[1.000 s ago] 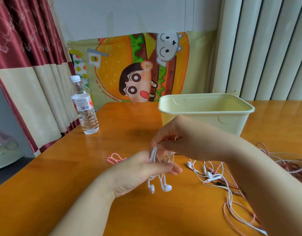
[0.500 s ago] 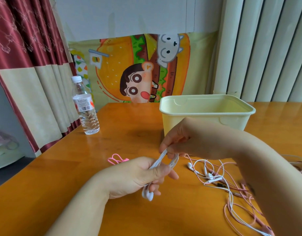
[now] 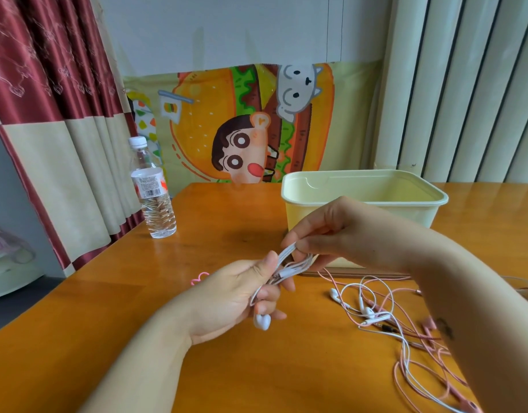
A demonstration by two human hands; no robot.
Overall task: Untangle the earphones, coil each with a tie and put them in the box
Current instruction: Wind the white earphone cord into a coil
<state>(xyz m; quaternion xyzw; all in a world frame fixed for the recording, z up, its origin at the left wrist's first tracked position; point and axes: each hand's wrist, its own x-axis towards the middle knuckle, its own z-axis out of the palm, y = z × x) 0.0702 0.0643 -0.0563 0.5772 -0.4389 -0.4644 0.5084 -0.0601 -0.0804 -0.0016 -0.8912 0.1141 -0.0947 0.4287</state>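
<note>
The left hand (image 3: 235, 296) has its fingers curled round the lower end of a white coil (image 3: 289, 265), thumb pressed along the strands, with the two buds (image 3: 262, 321) hanging out below the fist. The right hand (image 3: 340, 234) pinches the coil's upper loops between thumb and fingertips, in the air just in front of the box (image 3: 361, 203). The coil is not bound, and I see nothing wrapped round it. The pink tie (image 3: 199, 278) lies on the table (image 3: 256, 368) just beyond the left hand, mostly hidden by it. That is where the risk probably lies: fetching the tie means one hand must let go, and the springy loops could slacken and fan out, so the winding would need redoing. The dangling buds could also swing and snag a loop. To the right, the tangle (image 3: 376, 311) of pink and white cords lies under the right forearm, and a careless sweep could drag it or catch a strand. The bottle (image 3: 154, 192) stands well apart on the left and looks safe from a knock.
</note>
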